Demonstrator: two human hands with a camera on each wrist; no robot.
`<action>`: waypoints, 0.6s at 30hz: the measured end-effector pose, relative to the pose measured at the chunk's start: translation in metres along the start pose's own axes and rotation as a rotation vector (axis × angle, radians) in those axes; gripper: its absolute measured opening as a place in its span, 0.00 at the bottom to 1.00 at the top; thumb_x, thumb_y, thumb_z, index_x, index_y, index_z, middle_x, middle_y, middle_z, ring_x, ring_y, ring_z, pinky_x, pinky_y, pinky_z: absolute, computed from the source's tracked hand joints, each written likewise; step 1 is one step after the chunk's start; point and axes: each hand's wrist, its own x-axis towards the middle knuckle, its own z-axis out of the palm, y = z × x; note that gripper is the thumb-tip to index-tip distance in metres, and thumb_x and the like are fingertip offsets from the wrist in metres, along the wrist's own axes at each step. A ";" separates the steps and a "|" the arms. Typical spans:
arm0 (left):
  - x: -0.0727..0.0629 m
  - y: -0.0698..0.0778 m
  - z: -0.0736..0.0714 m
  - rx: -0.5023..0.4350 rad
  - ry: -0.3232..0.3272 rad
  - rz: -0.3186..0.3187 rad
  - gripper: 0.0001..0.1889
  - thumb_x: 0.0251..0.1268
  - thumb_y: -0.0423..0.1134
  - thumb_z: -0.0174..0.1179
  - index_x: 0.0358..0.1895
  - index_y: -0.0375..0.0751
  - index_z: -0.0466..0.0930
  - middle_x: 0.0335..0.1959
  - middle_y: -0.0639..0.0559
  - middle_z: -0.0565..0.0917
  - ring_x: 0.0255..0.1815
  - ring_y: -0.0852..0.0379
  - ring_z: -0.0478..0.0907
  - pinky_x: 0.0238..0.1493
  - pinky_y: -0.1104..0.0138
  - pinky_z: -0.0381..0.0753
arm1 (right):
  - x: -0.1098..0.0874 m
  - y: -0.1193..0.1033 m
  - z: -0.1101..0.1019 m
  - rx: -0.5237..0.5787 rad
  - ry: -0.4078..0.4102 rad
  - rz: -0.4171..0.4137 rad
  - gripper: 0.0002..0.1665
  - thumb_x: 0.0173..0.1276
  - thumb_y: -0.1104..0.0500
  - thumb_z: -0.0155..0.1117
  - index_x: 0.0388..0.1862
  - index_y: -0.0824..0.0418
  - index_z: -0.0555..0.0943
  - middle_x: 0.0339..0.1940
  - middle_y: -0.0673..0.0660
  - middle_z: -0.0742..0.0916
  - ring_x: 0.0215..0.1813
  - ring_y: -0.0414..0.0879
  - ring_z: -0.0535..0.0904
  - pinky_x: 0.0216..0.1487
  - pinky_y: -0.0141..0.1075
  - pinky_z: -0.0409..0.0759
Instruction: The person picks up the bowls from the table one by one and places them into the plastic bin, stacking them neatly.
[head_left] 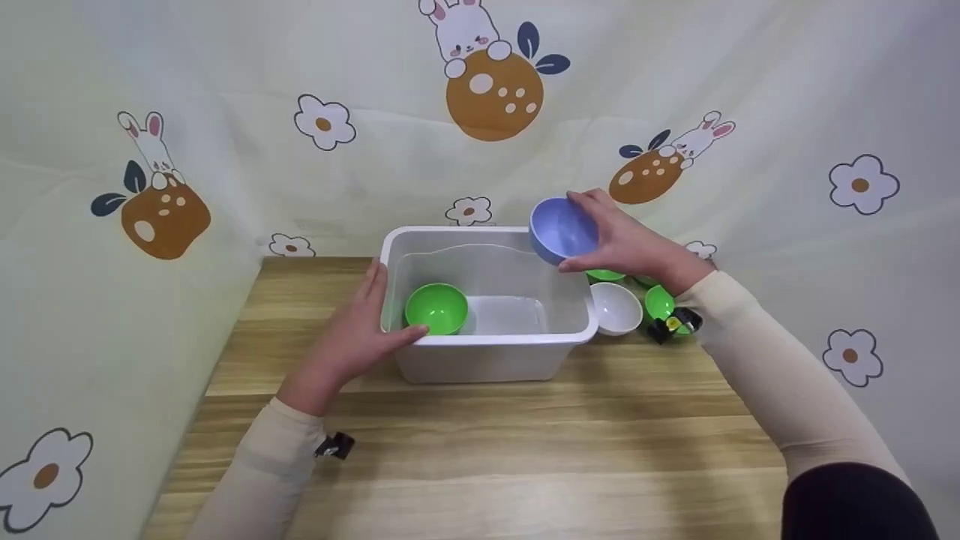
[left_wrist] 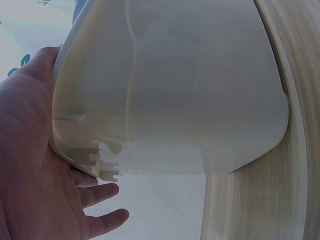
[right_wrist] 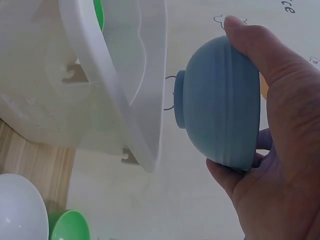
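My right hand (head_left: 626, 236) holds a blue bowl (head_left: 559, 229) by its rim, thumb on the near side and fingers on the far side. The bowl is tilted over the back right part of a white plastic bin (head_left: 487, 339). In the right wrist view, the blue bowl (right_wrist: 217, 105) lies sideways with its foot facing the bin. Inside the bin, at its left end, sits a green bowl (head_left: 436, 309). My left hand (head_left: 352, 330) grips the bin's front left corner, thumb over the front rim and fingers along the left side.
Right of the bin, a white bowl (head_left: 616, 309) and several green bowls (head_left: 660, 302) stand on the wooden table (head_left: 480, 450), partly hidden behind the right forearm. A patterned cloth (head_left: 360, 187) hangs behind the table and along its sides.
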 end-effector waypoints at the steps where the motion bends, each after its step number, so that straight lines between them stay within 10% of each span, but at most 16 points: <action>1: 0.000 0.000 0.000 0.000 -0.001 -0.001 0.73 0.61 0.82 0.67 0.93 0.40 0.36 0.93 0.39 0.39 0.90 0.31 0.47 0.82 0.33 0.59 | 0.001 -0.001 0.001 0.000 -0.005 0.002 0.77 0.54 0.37 0.92 0.93 0.57 0.57 0.79 0.60 0.69 0.75 0.57 0.70 0.74 0.55 0.80; 18: -0.001 0.001 -0.001 -0.013 0.005 0.009 0.70 0.65 0.74 0.71 0.92 0.39 0.37 0.93 0.38 0.40 0.91 0.32 0.46 0.83 0.34 0.58 | 0.020 -0.011 0.011 -0.014 -0.035 -0.060 0.73 0.52 0.42 0.94 0.89 0.61 0.61 0.77 0.61 0.70 0.74 0.59 0.72 0.73 0.56 0.80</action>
